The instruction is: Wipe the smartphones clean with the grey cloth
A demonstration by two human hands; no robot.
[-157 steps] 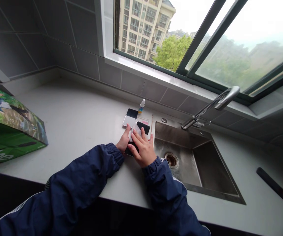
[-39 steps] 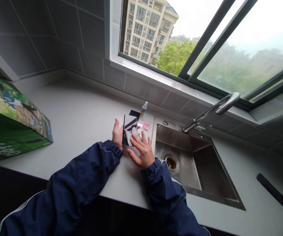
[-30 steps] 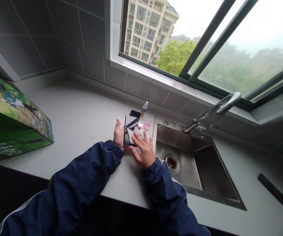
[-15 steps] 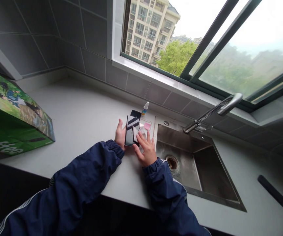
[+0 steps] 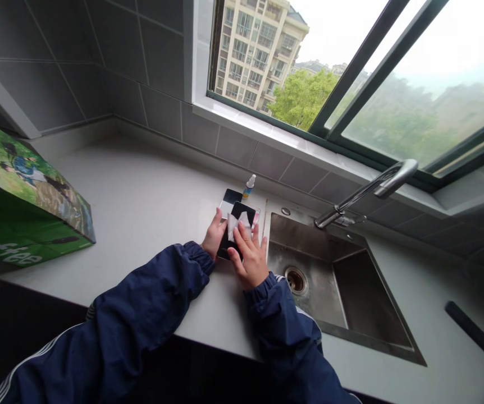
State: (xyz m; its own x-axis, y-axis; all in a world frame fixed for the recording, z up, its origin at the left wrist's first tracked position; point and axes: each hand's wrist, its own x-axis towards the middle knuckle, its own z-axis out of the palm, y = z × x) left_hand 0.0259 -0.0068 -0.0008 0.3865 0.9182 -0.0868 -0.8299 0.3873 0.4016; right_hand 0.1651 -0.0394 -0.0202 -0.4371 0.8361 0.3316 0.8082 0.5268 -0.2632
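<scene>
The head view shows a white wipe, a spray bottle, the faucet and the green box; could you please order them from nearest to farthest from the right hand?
1. White wipe: touched by the right hand.
2. Spray bottle: beyond the hand, near the wall.
3. Faucet: to the right, behind the sink.
4. Green box: far left, on the counter.

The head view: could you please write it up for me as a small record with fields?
Left hand: holding a dark phone at its left side
Right hand: fingers spread on a white cloth against the phone
Second phone: lying on the counter, partly hidden
Small bottle: upright, white top
Sink: right of the hands
Green box: far left
</scene>
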